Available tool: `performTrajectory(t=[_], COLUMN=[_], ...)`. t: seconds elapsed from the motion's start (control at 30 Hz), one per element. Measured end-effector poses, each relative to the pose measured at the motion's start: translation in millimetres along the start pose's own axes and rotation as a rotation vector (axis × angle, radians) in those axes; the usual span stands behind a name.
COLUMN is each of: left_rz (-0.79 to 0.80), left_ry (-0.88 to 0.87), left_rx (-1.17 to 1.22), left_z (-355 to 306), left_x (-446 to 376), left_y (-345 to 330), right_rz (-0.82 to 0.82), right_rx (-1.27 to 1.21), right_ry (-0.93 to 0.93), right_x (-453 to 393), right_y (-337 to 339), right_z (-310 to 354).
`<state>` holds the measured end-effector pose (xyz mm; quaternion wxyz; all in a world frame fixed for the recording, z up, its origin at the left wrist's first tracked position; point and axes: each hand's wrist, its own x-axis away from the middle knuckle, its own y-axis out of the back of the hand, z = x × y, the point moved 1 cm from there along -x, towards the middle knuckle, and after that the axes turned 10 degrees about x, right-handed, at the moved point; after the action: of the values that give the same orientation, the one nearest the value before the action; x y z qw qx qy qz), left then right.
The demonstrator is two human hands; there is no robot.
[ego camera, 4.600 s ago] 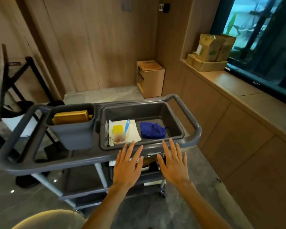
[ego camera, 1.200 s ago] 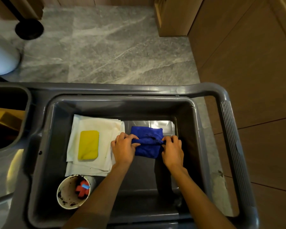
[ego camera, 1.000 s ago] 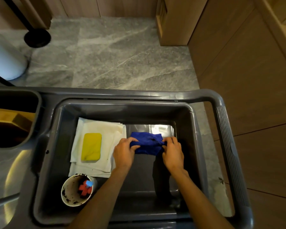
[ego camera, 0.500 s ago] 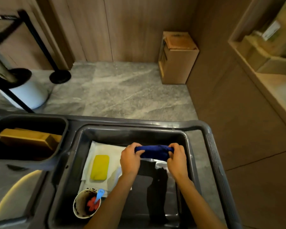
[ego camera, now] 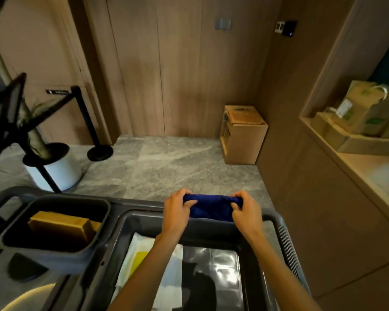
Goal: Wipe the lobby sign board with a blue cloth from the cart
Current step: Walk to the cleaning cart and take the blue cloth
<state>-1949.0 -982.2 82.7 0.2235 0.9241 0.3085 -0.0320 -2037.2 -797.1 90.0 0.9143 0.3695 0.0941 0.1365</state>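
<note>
My left hand (ego camera: pixel 175 209) and right hand (ego camera: pixel 247 212) both clamp ends of blue cloth (ego camera: pixel 211 209) — bunched, held above far rim of cart (ego camera: pixel 285 239) tub. Pickup done; sign board wipe not begun — board not clearly seen.

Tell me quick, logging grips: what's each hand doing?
Left hand: closed on the blue cloth.
Right hand: closed on the same cloth.

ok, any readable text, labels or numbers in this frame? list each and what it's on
Nothing legible.
White label on paper bag: too blurred.
Green print on that bag: unreadable.
Black plate on wall, white marks: too small.
Cardboard box top print: blurred.
Blue cloth, cart: no text.
</note>
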Motion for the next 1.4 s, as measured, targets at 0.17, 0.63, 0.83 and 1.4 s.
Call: performTrajectory(t=[0.17, 0.63, 0.83, 1.4], left_rz=[-0.016, -0.151, -0.246, -0.656], left_ry=[-0.136, -0.079, 0.003, 0.229], left_rx=[-0.03, -0.065, -0.059, 0.026], left_z=[-41, -50, -35, -13], left_x=[-27, -27, -6, 113], left_y=[30, 73, 94, 181], right_rz=[-0.053, -0.019, 0.051, 0.372], right_rx=[-0.049, -0.049, -0.022, -0.05], right_ry=[0.092, 0.205, 0.283, 0.545], right_x=[-16, -33, -31, 27], right_y=[32, 33, 7, -76], right_z=[41, 88, 99, 166])
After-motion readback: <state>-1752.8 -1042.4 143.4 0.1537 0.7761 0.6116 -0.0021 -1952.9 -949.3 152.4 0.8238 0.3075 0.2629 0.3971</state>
